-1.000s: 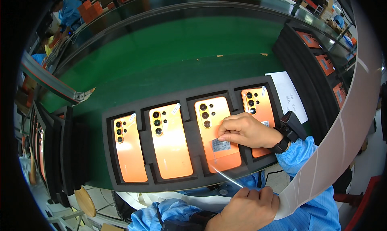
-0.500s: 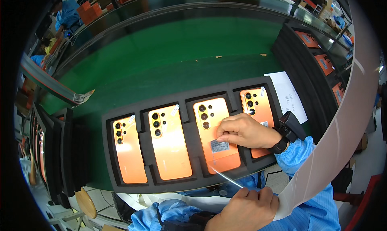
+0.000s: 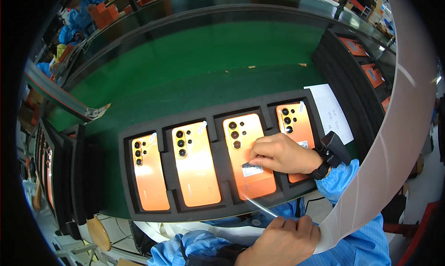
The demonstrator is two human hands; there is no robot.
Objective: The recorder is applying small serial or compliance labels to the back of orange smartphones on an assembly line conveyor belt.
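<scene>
An orange phone [image 3: 238, 127] with dark camera lenses lies back-up in a black foam tray [image 3: 127, 173]. Above it, my right hand [image 3: 280, 152] is closed in a pinch at the upper edge of a white label [image 3: 254, 170]. A thin dark grey flap [image 3: 246, 165] shows at its fingertips. My left hand [image 3: 285, 242] is closed at the front edge, gripping a translucent film strip [image 3: 361, 192] that curves up the right side. A clear, shiny edge of film [image 3: 262, 206] runs from this hand to the phone's lower end.
Two more orange phones, a left one [image 3: 150, 178] and a middle one [image 3: 197, 168], share the tray with a right phone [image 3: 294, 117] under my wrist. Written paper [image 3: 331, 113] lies beside it. Stacked foam trays [image 3: 343, 80] stand right; others [image 3: 60, 173] stand left. Behind is a green surface [image 3: 194, 48].
The label changes from grey to mostly white, with a dark flap raised at my right fingertips. My right hand shifts slightly downward; the film strip on the right swings a little left.
</scene>
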